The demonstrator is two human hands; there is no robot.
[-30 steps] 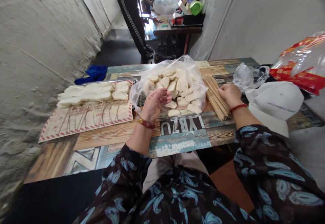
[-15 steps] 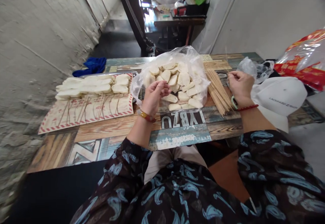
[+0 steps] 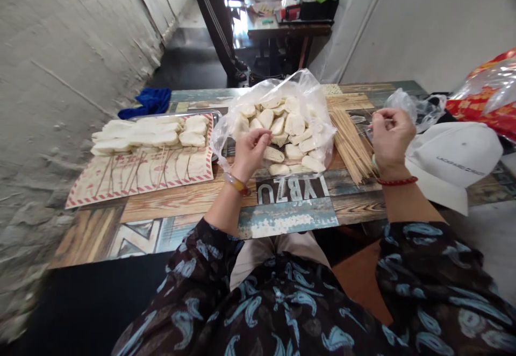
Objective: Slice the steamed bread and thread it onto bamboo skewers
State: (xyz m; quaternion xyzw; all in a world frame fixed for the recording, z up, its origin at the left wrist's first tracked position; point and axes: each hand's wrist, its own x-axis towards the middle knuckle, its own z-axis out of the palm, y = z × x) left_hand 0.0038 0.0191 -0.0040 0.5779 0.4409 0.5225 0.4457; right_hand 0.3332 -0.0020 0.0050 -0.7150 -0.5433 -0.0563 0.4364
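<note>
Pale oval slices (image 3: 294, 124) lie heaped in an open clear plastic bag (image 3: 314, 88) at the table's middle. My left hand (image 3: 250, 154) is over the bag's near left side, thumb and fingers pinched together; what they hold, if anything, is too small to tell. Right of the bag lies a fanned bundle of thin wooden sticks (image 3: 350, 143). My right hand (image 3: 392, 133) is just right of the bundle, its fingers closed on a thin stick (image 3: 367, 113). On the left, rows of skewered slices (image 3: 139, 133) rest on a tray, their sticks over red-edged paper (image 3: 141, 176).
A blue cloth (image 3: 145, 102) lies at the back left. At the right are a white cap (image 3: 455, 157), a crumpled clear bag (image 3: 403, 103) and a red package (image 3: 479, 95). A person's leg (image 3: 213, 20) stands beyond the table, near another cluttered table (image 3: 282, 32).
The whole view has shifted slightly. My right hand has turned a little, its fingers showing more, and a thin stick is now visible at its fingertips. My left hand stays pinched by the bag.
</note>
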